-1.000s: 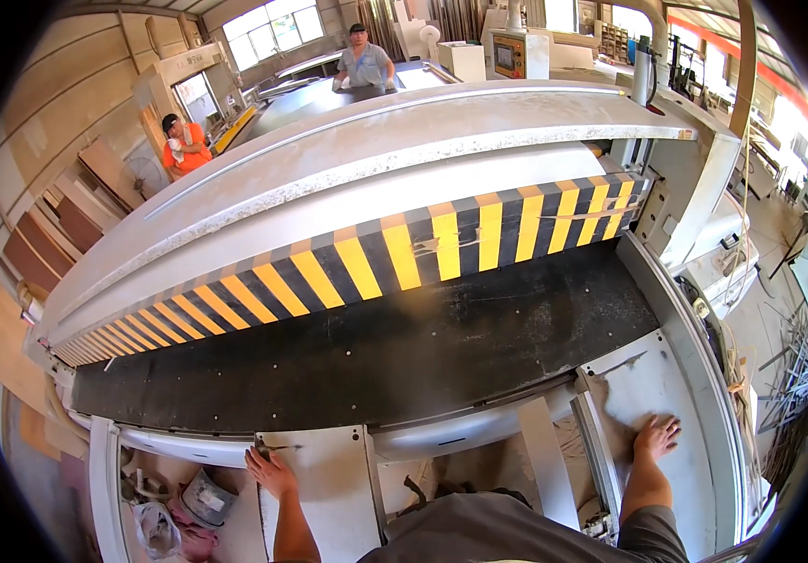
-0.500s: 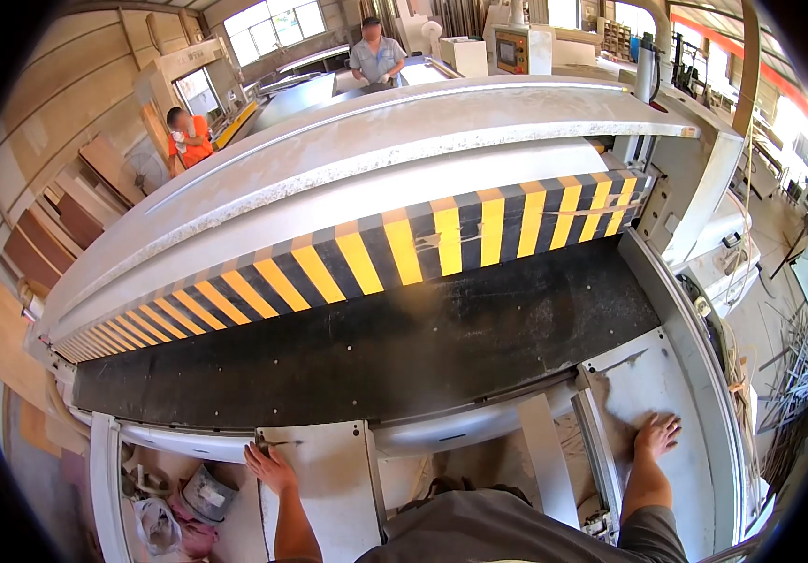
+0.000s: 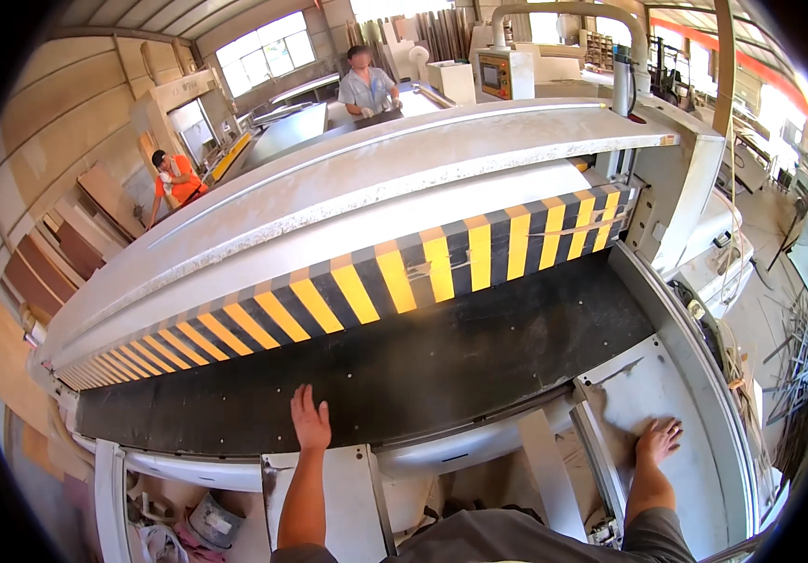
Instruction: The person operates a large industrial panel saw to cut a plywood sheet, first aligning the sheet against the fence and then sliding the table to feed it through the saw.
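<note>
- Bed (image 3: 479, 347): before the person (image 3: 488, 540); guard bar (image 3: 359, 293) along its far side.
- Left hand (image 3: 311, 420): over bed's near edge.
- Right hand (image 3: 658, 439): on right-hand panel (image 3: 704, 479).
- Bucket (image 3: 213, 522): left of middle panel (image 3: 354, 507).
- Two co-workers (image 3: 366, 91): behind the guard bar.

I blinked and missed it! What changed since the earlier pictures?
The left hand moved forward and a little right, off the left pale plate and over the black board; whether it touches is unclear. It holds nothing. The right hand stayed on the right pale plate, and the striped bar stayed put.
</note>
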The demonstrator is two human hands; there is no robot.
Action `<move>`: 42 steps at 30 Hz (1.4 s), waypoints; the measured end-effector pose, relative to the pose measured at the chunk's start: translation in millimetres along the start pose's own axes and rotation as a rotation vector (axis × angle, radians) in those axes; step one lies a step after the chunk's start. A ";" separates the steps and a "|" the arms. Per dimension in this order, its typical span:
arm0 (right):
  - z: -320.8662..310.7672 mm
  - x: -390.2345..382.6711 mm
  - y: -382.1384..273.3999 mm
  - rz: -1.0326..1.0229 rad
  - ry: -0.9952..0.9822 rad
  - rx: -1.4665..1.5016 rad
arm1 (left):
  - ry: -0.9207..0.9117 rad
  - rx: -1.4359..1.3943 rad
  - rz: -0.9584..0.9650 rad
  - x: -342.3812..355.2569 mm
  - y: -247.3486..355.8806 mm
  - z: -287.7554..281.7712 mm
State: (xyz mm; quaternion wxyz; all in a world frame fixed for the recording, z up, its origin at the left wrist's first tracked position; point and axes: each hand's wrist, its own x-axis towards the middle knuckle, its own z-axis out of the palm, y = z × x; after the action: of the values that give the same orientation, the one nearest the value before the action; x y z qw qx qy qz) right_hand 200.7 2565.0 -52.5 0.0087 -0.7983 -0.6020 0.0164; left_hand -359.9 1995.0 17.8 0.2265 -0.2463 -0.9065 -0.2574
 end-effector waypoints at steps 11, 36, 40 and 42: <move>-10.9 -10.3 -1.7 0.027 -0.029 0.055 | -0.272 -0.151 0.366 87.2 138.7 91.0; 26.3 17.5 20.3 -0.119 0.125 -0.021 | -0.404 0.477 -0.377 -57.1 -20.6 34.8; 38.2 29.7 22.6 -0.095 0.141 -0.004 | -0.427 0.545 -0.449 -177.4 -75.3 -76.5; 44.0 31.9 23.4 -0.057 0.094 -0.046 | -0.413 0.558 -0.465 -234.4 -105.0 -129.6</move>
State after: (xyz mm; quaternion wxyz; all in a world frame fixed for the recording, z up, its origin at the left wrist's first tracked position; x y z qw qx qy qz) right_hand 230.3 2589.0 -97.8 0.0190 -0.7806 -0.6238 -0.0351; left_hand -200.3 1764.4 -46.3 0.0340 -0.0104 -0.9993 0.0087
